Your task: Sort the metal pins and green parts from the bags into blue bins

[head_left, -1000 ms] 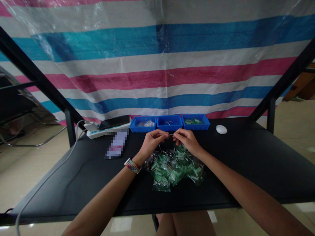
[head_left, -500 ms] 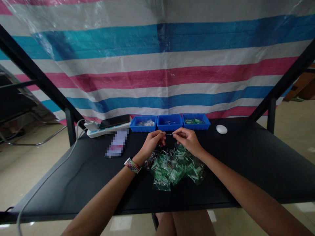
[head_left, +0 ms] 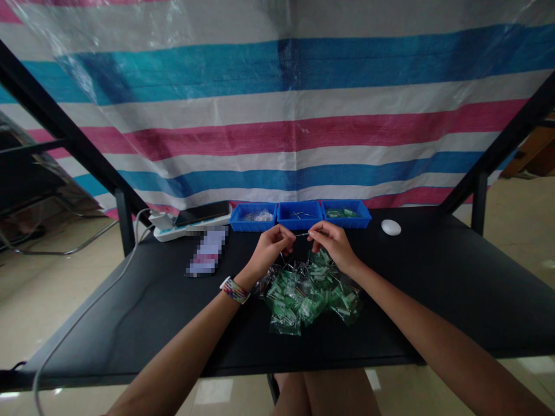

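Between my two hands stretches a thin metal rod (head_left: 302, 234), roughly level. My left hand (head_left: 272, 247) pinches one end; the other end is in the fingertips of my right hand (head_left: 333, 246). Just below the hands lies a heap of small clear bags with green and silvery pieces (head_left: 299, 300), and loose thin metal pins show at its far edge. Behind the hands stand three blue trays in a row. The left tray (head_left: 253, 226) holds clear pieces, the middle tray (head_left: 299, 223) a few metal pins, and the right tray (head_left: 347, 222) green pieces.
On the black table (head_left: 433, 289), a white power strip (head_left: 191, 230) carries a dark phone (head_left: 203, 212). A blurred-out phone-shaped object (head_left: 207, 251) lies nearer. A white oval object (head_left: 391, 227) sits at the right. The cable (head_left: 104, 283) trails over the left side. Striped sheeting (head_left: 295, 138) hangs behind.
My right hand has shifted slightly right and up, and a little more of the rod shows between the fingers. The heap and trays are as before.
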The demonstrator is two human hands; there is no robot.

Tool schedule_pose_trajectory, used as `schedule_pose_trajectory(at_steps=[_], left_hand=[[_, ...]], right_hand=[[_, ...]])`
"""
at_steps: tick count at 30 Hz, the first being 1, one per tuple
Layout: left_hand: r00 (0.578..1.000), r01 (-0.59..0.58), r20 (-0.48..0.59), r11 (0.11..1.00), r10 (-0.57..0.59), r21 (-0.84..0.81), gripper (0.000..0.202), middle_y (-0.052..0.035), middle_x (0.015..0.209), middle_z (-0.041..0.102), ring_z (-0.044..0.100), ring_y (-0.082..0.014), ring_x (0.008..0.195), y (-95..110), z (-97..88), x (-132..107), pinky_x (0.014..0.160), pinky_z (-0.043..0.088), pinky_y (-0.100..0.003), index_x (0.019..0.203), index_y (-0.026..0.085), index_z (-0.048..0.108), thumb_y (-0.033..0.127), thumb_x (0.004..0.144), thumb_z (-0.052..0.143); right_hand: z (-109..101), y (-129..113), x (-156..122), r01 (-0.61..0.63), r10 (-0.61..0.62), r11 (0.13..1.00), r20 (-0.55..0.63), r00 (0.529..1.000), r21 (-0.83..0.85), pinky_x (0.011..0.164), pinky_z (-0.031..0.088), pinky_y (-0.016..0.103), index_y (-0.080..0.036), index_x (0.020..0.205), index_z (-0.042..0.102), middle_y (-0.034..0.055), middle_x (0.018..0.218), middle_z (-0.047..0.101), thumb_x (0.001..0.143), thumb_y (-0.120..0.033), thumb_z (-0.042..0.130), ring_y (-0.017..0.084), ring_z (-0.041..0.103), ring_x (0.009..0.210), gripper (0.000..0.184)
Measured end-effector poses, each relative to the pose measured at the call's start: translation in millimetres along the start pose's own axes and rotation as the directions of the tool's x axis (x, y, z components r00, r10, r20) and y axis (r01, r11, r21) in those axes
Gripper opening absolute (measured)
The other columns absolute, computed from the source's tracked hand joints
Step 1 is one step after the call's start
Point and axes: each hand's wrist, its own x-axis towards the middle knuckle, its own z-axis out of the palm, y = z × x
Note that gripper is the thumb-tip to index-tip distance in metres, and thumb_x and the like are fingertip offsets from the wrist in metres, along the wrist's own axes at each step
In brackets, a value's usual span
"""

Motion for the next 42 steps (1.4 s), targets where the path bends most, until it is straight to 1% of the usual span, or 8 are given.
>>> schedule_pose_trajectory(at_steps=[11,13,16,19,22,25,35,42], left_hand=[[0.996,0.006,-0.089,0.983,0.011,0.185,0.029,0.0029,0.066,0.060,0.056,-0.0142,0.054,0,-10.5,4,0.053,0.040,-0.025,0.092,0.021,0.061,0.050,0.089,0.066],[0.992,-0.023,-0.099,0.871,0.082,0.490,0.029,0.0007,0.065,0.061,0.055,-0.0154,0.056,3,-21.1,3,0.056,0.038,-0.026,0.082,0.021,0.062,0.049,0.091,0.063],[0.996,0.023,-0.067,0.535,0.063,0.844,0.038,-0.0049,0.066,0.066,0.061,-0.0211,0.062,9,-31.3,0,0.061,0.037,-0.030,0.068,0.022,0.065,0.052,0.090,0.062],[0.997,0.046,-0.023,0.328,-0.073,0.943,0.048,-0.0091,0.066,0.069,0.065,-0.0258,0.063,11,-28.3,-4,0.062,0.037,-0.032,0.062,0.023,0.068,0.063,0.087,0.062],[0.993,-0.008,0.037,0.254,-0.111,0.967,0.041,-0.0103,0.069,0.071,0.068,-0.0281,0.065,9,-18.7,-7,0.062,0.037,-0.032,0.067,0.023,0.071,0.061,0.084,0.066],[0.991,-0.053,0.083,0.264,-0.107,0.963,0.023,-0.0089,0.074,0.074,0.068,-0.0272,0.066,8,-13.2,-9,0.061,0.036,-0.032,0.075,0.024,0.072,0.045,0.084,0.067],[0.991,-0.101,0.128,0.438,-0.033,0.893,0.007,-0.0044,0.082,0.076,0.068,-0.0220,0.069,1,-14.5,-4,0.060,0.036,-0.030,0.083,0.024,0.070,0.031,0.084,0.066],[0.954,-0.298,0.256,0.391,0.157,0.871,0.010,-0.0050,0.091,0.074,0.066,-0.0203,0.073,7,-14.1,-7,0.064,0.038,-0.030,0.095,0.023,0.068,0.032,0.090,0.065]], right_hand=[[-2,3,3,0.043,-0.045,0.998,-0.050,0.998,-0.045,0.051,0.048,0.027,-0.021,0.078,0.066,-0.0013,0.069,0.064,0.075,-0.041,0.081,0.014,0.061,0.053,0.025],[-5,3,7,0.072,-0.082,0.994,-0.121,0.989,-0.088,0.051,0.048,0.027,-0.022,0.079,0.066,-0.0015,0.066,0.063,0.077,-0.042,0.080,0.016,0.062,0.054,0.024],[-11,5,15,0.117,-0.170,0.970,-0.252,0.953,-0.211,0.048,0.044,0.027,-0.022,0.083,0.069,-0.0015,0.060,0.063,0.081,-0.044,0.077,0.017,0.062,0.051,0.023],[-16,7,24,0.116,-0.215,0.930,-0.262,0.941,-0.350,0.047,0.041,0.028,-0.021,0.092,0.075,0.0000,0.061,0.067,0.086,-0.043,0.072,0.017,0.058,0.045,0.023],[-19,8,29,0.116,-0.211,0.901,-0.187,0.960,-0.418,0.047,0.041,0.029,-0.021,0.101,0.078,0.0066,0.091,0.080,0.089,-0.037,0.064,0.014,0.055,0.045,0.024],[-21,9,27,0.170,-0.270,0.874,-0.165,0.949,-0.455,0.053,0.044,0.030,-0.021,0.096,0.078,0.0083,0.109,0.080,0.089,-0.029,0.059,0.016,0.058,0.055,0.022],[-12,7,12,0.235,-0.279,0.874,-0.043,0.959,-0.426,0.054,0.042,0.029,-0.023,0.088,0.074,0.0041,0.086,0.067,0.090,-0.028,0.060,0.015,0.054,0.057,0.015],[-6,-2,0,0.367,-0.252,0.786,0.284,0.925,-0.498,0.067,0.044,0.031,-0.024,0.088,0.075,0.0039,0.093,0.068,0.096,-0.028,0.064,0.017,0.059,0.073,0.014]])
